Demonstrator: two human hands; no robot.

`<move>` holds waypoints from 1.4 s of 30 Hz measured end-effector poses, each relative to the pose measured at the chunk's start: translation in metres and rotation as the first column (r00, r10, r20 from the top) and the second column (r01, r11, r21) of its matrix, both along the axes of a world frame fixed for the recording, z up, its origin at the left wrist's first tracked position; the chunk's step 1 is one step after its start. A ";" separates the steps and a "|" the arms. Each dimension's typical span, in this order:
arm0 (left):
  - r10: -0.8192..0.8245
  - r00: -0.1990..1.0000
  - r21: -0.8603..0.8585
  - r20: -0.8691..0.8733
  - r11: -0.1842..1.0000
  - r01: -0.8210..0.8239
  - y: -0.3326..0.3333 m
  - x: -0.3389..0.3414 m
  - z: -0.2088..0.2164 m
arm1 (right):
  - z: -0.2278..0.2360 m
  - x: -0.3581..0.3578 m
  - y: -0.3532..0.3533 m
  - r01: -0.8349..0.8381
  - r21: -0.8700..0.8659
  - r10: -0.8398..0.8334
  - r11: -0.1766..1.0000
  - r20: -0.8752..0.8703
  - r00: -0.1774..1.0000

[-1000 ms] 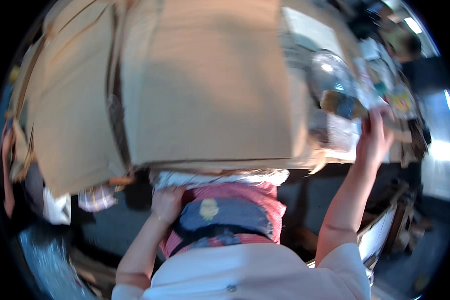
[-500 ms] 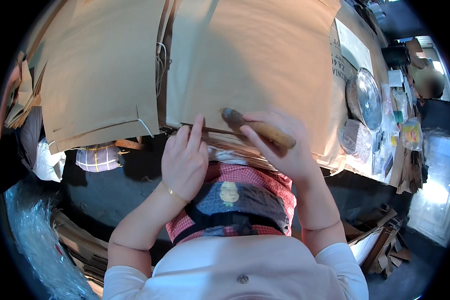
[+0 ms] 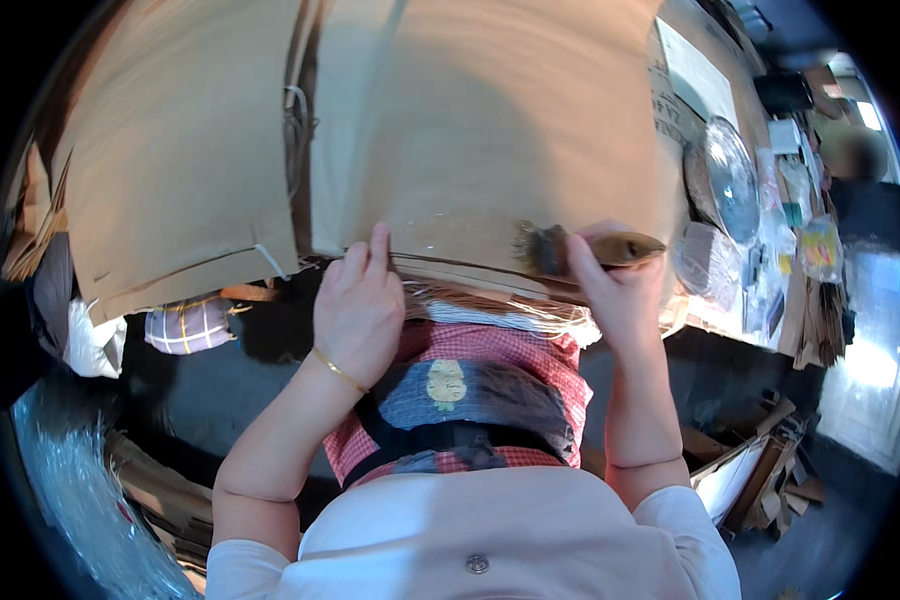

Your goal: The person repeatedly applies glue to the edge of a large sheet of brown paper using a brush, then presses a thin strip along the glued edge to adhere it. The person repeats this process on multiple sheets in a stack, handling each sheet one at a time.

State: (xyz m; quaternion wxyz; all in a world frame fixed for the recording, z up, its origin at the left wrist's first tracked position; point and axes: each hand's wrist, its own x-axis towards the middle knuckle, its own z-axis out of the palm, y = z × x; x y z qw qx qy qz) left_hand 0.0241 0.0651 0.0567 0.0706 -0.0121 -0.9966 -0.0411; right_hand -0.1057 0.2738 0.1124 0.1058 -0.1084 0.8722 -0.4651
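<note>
In my right hand is a brush with a wooden handle, gripped between thumb and fingers. Its dark, bristly end points left and rests at the near edge of a large sheet of brown paper. A faint wet, shiny patch shows on that sheet between my hands. My left hand presses at the sheet's near left corner, index finger stretched forward and the other fingers loosely bent. It appears to hold nothing. Layered paper edges show below the sheet.
Another stack of brown paper lies to the left, with white string at its corner. At right are a round metal basin, a wrapped block and plastic packets. Cardboard scraps sit below; a person is at far right.
My right hand has moved right with the brush, whose bristles now meet the paper near its edge. A wet patch has appeared on the sheet. My left hand has barely shifted.
</note>
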 end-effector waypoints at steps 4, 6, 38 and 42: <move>-0.013 1.000 -0.008 0.025 1.000 0.014 0.003 -0.001 0.003 | -0.014 -0.014 0.057 0.055 0.083 -0.040 0.995 -0.178 0.983; -0.006 1.000 -0.018 0.025 1.000 0.006 0.004 0.000 -0.001 | -0.018 -0.018 0.071 0.125 0.132 -0.099 0.983 -0.186 0.978; -0.049 0.993 0.564 -0.111 0.819 0.104 0.012 0.044 0.155 | -0.013 0.068 0.100 -0.670 -0.417 0.676 0.615 -0.158 0.719; 0.022 0.991 0.512 -0.135 0.858 0.051 -0.010 0.013 0.132 | 0.007 0.017 0.158 -0.360 -0.339 0.295 0.869 -0.229 0.928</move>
